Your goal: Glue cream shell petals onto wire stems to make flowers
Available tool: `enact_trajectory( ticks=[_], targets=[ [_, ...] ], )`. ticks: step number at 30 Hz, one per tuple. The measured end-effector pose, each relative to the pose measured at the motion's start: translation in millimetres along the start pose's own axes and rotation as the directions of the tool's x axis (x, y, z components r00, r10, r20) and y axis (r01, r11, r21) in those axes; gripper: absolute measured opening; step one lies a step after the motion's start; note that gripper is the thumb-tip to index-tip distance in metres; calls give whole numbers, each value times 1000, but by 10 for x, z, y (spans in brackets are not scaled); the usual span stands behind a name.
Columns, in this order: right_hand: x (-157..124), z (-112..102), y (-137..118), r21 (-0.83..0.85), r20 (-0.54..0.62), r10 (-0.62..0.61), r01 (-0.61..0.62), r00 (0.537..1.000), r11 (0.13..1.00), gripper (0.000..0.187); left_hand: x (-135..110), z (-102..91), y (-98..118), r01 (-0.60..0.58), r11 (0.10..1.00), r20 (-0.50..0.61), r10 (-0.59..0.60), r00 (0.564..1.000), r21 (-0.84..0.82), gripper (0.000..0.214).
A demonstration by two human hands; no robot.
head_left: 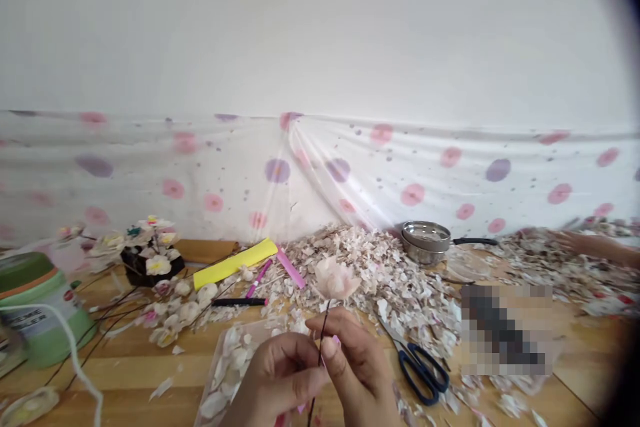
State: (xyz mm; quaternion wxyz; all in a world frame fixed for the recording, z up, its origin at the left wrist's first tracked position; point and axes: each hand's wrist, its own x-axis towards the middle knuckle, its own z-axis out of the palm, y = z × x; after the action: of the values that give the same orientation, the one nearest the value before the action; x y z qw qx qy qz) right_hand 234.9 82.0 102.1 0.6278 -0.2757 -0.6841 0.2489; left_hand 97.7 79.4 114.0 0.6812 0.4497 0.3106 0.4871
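A pale pink flower (336,279), seemingly made of thin dried petals, stands upright on a thin dark stem (327,312) in front of me. My left hand (286,373) is closed around the lower stem, its fingertips pinched together. Just above, my right hand (354,365) grips the same stem between thumb and fingers. A bit of bright pink strip (336,340) shows by the right thumb, and more pink peeks out below the left hand. Under the hands lies a shallow clear tray (213,373) with loose white petals, partly hidden by my left hand.
Petal scraps (360,247) are heaped ahead. Scissors (425,370) lie right; metal bowls (425,240) stand behind. Left are a yellow paper strip (235,263), a black marker (240,302), finished flowers (159,263) and a green tub (43,320). Another person's hand (580,242) reaches in far right.
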Motion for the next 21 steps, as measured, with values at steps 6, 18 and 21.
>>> enact_trajectory(
  ticks=[6, 18, 21],
  targets=[
    [72, -84, 67, 200, -64, 300, -282, 952, 938, 27, 187, 152, -135, -15, 996, -2, 15, 1000, 86, 42],
    [82, -19, 129, 142, -17, 316, -311, 948, 940, 34, 240, 75, 167, -218, 956, -314, 273, 909, 198, 32],
    [33, 51, 177, 166, -8, 313, -307, 950, 937, 31, 233, 114, 150, -165, 981, -272, 188, 944, 105, 32]
  ],
)
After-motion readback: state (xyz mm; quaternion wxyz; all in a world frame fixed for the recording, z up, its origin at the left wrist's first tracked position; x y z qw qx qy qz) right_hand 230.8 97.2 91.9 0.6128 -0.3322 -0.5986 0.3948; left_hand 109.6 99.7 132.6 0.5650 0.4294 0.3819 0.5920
